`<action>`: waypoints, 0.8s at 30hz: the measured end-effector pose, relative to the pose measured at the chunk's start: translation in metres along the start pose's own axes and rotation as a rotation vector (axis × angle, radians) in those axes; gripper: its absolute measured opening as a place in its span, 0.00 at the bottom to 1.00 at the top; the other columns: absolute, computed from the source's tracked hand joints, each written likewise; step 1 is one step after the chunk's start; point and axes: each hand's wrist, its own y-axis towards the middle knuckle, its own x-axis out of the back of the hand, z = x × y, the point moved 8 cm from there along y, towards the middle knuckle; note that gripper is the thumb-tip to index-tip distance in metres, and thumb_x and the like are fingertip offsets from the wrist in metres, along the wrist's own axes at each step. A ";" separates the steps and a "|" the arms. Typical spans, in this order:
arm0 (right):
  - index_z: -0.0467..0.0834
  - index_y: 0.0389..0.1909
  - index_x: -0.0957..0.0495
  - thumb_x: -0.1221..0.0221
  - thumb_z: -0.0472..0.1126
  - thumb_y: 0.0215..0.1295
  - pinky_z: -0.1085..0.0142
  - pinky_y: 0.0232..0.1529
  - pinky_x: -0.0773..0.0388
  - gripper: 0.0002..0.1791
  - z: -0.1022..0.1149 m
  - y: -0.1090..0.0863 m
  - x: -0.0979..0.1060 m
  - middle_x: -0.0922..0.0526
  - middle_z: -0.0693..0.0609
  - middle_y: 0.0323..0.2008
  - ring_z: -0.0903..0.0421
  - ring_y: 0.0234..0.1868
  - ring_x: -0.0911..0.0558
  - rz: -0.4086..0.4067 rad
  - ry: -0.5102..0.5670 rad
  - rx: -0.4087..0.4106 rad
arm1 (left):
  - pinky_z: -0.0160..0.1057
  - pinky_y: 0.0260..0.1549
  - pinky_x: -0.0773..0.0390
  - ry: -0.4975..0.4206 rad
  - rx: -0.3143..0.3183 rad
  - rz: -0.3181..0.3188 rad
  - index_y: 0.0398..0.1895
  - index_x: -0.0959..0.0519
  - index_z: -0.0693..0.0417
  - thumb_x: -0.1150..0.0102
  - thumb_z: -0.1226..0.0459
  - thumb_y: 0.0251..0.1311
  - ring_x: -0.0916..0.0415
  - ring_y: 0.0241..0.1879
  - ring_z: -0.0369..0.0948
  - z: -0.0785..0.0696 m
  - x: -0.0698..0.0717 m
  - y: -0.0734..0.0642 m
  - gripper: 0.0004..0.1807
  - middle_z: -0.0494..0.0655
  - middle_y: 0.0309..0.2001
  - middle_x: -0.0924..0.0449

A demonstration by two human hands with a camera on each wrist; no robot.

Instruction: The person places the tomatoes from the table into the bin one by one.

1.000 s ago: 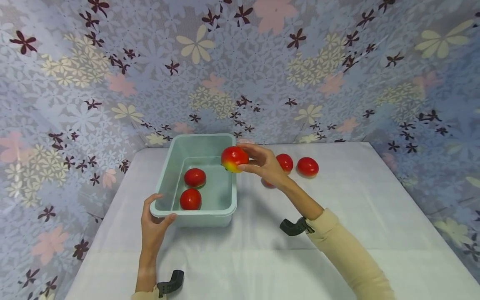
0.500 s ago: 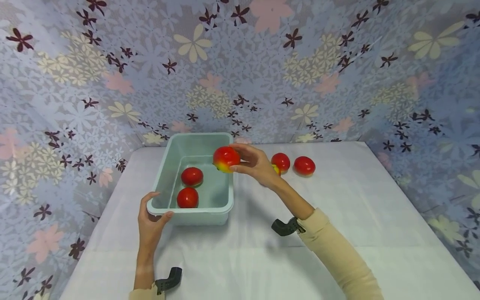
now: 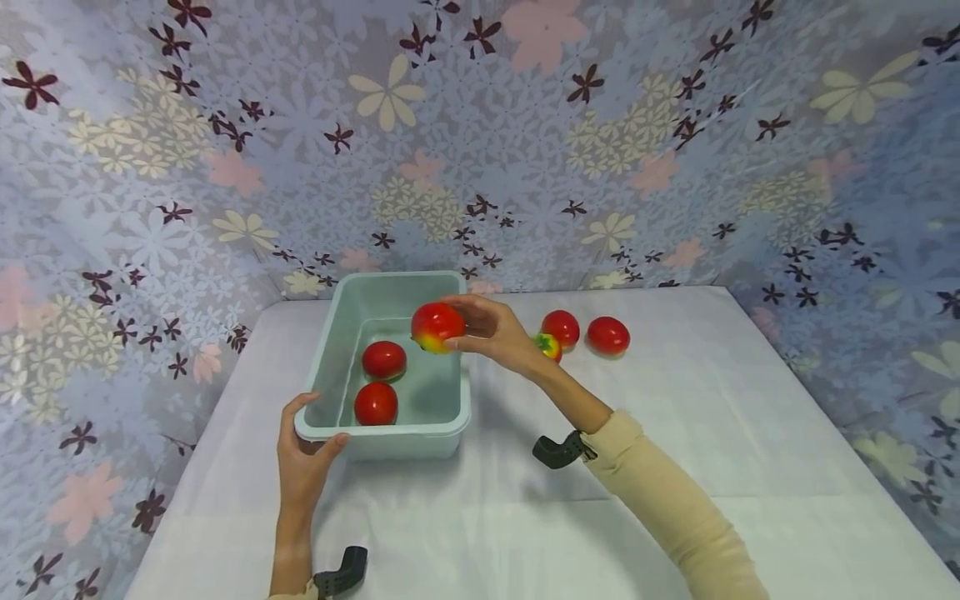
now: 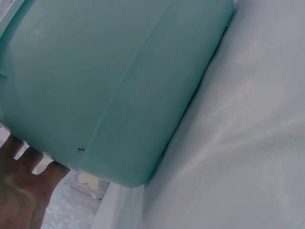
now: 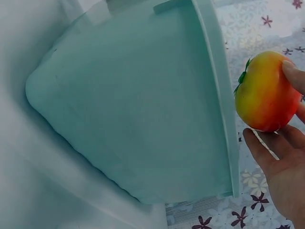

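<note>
In the head view my right hand [image 3: 491, 333] pinches a red-and-yellow tomato [image 3: 437, 327] between thumb and fingers, over the right side of a pale green plastic tub [image 3: 463, 392]. The right wrist view shows the green leaves on this tomato [image 5: 267, 93], beyond the tub's rim [image 5: 217, 71]. My left hand [image 3: 303, 467] grips the tub's near left corner, thumb on the front rim and fingers along the left side. Inside the tub lie two red tomatoes, one [image 3: 384, 360] behind the other [image 3: 376, 404].
Right of the tub, a red tomato [image 3: 561, 327], another [image 3: 608, 335] and a third with a green-yellow top [image 3: 549, 345] lie on the white cloth [image 3: 675, 400]. The third is partly behind my right hand. A flowered curtain [image 3: 480, 167] borders the back and sides.
My right hand has moved left with the tomato, from the tub's right rim to further over its inside. The left hand keeps its grip on the corner.
</note>
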 end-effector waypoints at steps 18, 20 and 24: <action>0.37 0.63 0.28 0.35 0.30 0.57 0.52 0.63 0.27 0.30 -0.011 0.008 -0.005 0.23 0.41 0.60 0.49 0.58 0.22 0.017 -0.112 0.041 | 0.22 0.54 0.28 -0.010 -0.009 -0.003 0.64 0.34 0.61 0.36 0.81 0.47 0.36 0.60 0.41 -0.003 0.001 -0.001 0.37 0.47 0.64 0.36; 0.38 0.63 0.28 0.34 0.30 0.57 0.53 0.63 0.27 0.30 -0.013 0.007 -0.005 0.23 0.42 0.60 0.49 0.58 0.22 0.020 -0.111 0.036 | 0.22 0.54 0.28 -0.009 -0.009 -0.001 0.64 0.34 0.60 0.36 0.81 0.47 0.36 0.60 0.41 -0.002 0.001 -0.001 0.37 0.48 0.64 0.36; 0.38 0.63 0.28 0.34 0.31 0.58 0.55 0.62 0.26 0.30 -0.017 0.005 -0.006 0.23 0.43 0.60 0.50 0.57 0.22 0.023 -0.120 0.028 | 0.22 0.54 0.28 -0.013 -0.015 0.008 0.64 0.34 0.60 0.37 0.81 0.47 0.36 0.59 0.41 -0.001 0.000 -0.002 0.37 0.50 0.64 0.36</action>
